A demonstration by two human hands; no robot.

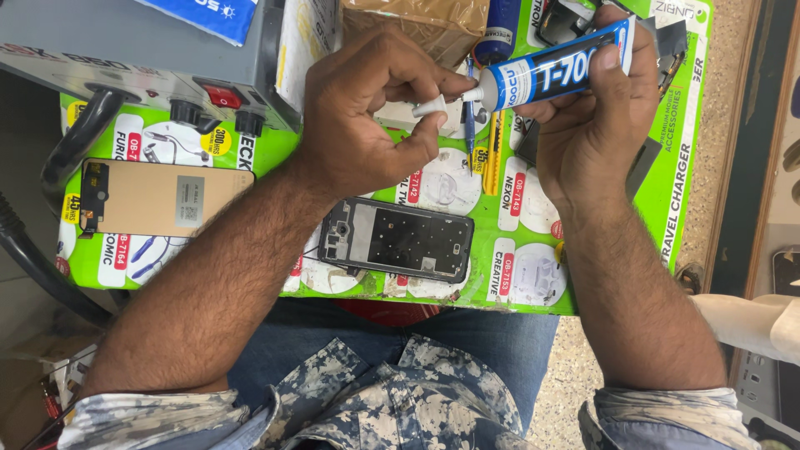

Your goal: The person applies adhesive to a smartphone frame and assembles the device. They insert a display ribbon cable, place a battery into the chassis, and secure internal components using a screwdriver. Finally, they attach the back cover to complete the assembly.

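My right hand point(596, 108) grips a blue and white glue tube point(554, 71), held level with its nozzle pointing left. My left hand point(367, 108) pinches the tube's small white cap point(430, 106) between thumb and fingers, right at the nozzle tip. Below both hands a dark phone frame point(396, 239) lies flat on the green printed mat point(517, 267). A phone display panel point(154, 198) with a tan back lies on the mat to the left, apart from my hands.
A grey bench unit with a red switch and black knobs point(221, 96) stands at the back left, with thick black cables point(33, 267) beside it. A brown cardboard box point(417, 21) sits behind my hands. Pens and thin tools point(471, 129) lie under the tube.
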